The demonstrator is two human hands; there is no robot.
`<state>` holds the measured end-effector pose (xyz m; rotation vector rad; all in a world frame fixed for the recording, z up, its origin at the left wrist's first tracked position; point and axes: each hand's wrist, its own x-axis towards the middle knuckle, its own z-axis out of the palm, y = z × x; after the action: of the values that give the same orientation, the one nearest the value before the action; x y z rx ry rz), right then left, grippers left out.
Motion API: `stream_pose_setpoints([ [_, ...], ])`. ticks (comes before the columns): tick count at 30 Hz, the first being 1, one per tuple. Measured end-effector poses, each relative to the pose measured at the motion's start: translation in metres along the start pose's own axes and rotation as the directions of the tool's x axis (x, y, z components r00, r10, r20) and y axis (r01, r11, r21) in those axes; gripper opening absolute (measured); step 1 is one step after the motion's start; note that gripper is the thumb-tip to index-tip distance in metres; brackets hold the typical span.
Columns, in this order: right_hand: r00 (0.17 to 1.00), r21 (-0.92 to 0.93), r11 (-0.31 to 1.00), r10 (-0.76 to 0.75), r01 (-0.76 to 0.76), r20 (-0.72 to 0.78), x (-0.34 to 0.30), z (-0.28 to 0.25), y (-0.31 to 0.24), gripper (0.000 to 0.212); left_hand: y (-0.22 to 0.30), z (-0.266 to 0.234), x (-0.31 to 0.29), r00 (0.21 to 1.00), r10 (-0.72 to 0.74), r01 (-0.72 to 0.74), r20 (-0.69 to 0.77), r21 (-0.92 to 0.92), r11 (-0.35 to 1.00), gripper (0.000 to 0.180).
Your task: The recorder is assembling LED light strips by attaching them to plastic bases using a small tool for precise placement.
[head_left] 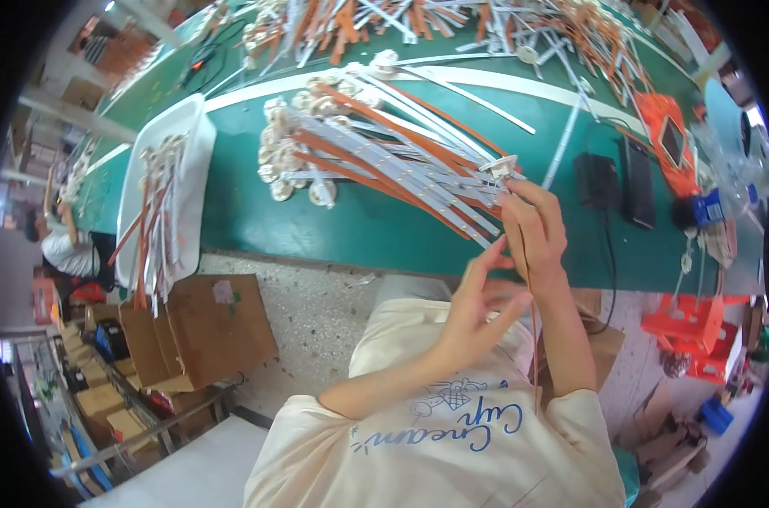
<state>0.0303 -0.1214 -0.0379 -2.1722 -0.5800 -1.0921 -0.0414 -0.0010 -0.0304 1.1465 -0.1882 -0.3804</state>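
Tabletop [232, 195] stretches green above speckled floor [317, 317], right hand [533, 222] pinching fitting [500, 166], left hand [479, 306] spread, empty.

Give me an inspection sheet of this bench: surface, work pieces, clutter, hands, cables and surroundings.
Surface: green table, a white band running across it.
Work pieces: pile of strips, white and orange, many with round white ends; more lie in the white tub.
Clutter: black adapter and phone at right.
Hands: right hand holds a round white piece; left hand close by, fingers apart, contact unclear.
Cables: black cable hangs over the near edge.
Surroundings: cardboard box left, red stool right, another person far left.
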Motion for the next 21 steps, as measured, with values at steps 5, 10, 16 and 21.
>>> stream_pose_setpoints([
  [5,0.987,0.12,0.992,-0.052,0.033,0.153,0.016,0.017,-0.01,0.026,0.025,-0.025,0.008,0.985,-0.175,0.165,-0.008,-0.281,0.945,0.053],
  [10,0.976,0.071,0.984,-0.172,0.164,0.132,0.037,0.037,-0.02,0.029,0.052,-0.028,0.01,0.952,-0.239,0.139,-0.191,-0.423,0.895,0.051],
  [16,0.966,-0.042,0.99,0.141,-0.135,0.215,0.05,0.063,0.009,0.034,0.109,-0.089,0.015,0.918,-0.131,0.053,-0.374,-0.212,0.976,0.034],
  [21,0.806,-0.348,0.912,0.369,-0.217,0.464,0.035,0.063,0.065,0.023,0.224,-0.222,0.007,0.726,0.49,-0.055,-0.482,0.67,0.741,0.033],
])
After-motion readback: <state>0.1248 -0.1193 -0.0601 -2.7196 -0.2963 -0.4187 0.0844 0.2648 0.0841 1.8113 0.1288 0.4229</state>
